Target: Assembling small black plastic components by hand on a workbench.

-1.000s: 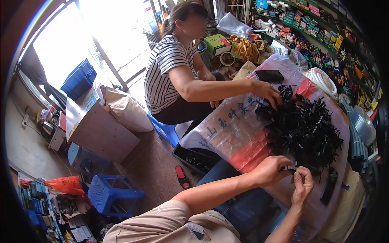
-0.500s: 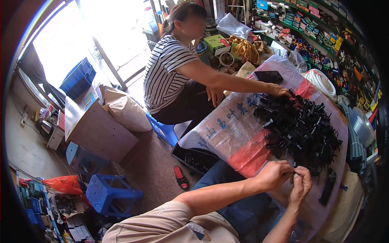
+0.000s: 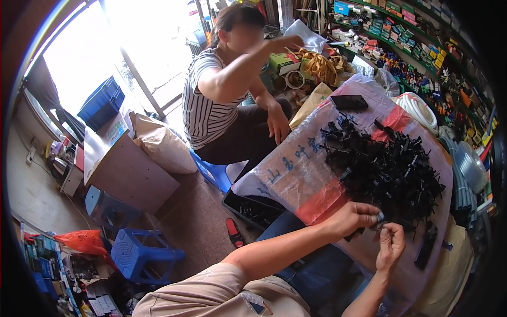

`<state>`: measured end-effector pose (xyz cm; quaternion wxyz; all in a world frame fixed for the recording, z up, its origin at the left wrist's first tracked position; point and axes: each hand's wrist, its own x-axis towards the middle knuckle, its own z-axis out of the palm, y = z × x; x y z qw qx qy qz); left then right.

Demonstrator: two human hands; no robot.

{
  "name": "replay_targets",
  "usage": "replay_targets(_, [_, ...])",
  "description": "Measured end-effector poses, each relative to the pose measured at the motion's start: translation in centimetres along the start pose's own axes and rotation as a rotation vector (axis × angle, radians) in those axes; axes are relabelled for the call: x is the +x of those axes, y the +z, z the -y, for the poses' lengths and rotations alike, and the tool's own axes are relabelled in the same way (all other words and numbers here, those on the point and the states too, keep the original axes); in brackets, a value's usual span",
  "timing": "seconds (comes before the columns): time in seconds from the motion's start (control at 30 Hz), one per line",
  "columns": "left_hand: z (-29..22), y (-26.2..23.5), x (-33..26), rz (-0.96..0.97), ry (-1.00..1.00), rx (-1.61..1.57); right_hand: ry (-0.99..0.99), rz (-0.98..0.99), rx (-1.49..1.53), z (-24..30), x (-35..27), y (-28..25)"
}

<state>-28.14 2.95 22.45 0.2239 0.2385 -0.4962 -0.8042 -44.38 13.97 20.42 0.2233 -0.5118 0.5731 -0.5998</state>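
Note:
Over the near edge of a woven plastic sack point(image 3: 285, 177), my left hand point(image 3: 355, 219) is closed in a pinch on a small dark piece with a pale bluish spot point(image 3: 380, 216) by the fingertips. Just right of it, the fingers of my right hand point(image 3: 391, 247) pinch a thin dark piece. The hands nearly touch, and whether both grip one part I cannot tell. Beyond them spreads a heap of small black plastic parts point(image 3: 388, 166) with thin prongs. A long black flat object point(image 3: 425, 245) lies right of my right hand.
Across the sack, a person in a striped shirt point(image 3: 206, 116) sits on a blue stool, one arm raised. A black flat rectangular device point(image 3: 349, 102) lies at the far edge. White coiled tubing point(image 3: 417, 111) and loaded shelves point(image 3: 417, 37) stand right; a blue stool point(image 3: 145, 253) stands left.
The other person's hand has left the heap and risen toward head height. My hands have drawn slightly apart, and a pale bluish spot now shows at my left fingertips.

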Motion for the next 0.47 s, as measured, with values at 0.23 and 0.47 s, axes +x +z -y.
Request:
replay_targets(0.23, [2.5, -0.1, 0.6, 0.012, 0.6, 0.696, 0.182, 0.181, -0.036, 1.5, 0.1, -0.5])
replay_targets(0.47, [2.5, 1.1, 0.3, 0.078, 0.441, 0.925, 0.194, 0.231, -0.129, 0.8, -0.3, -1.7])
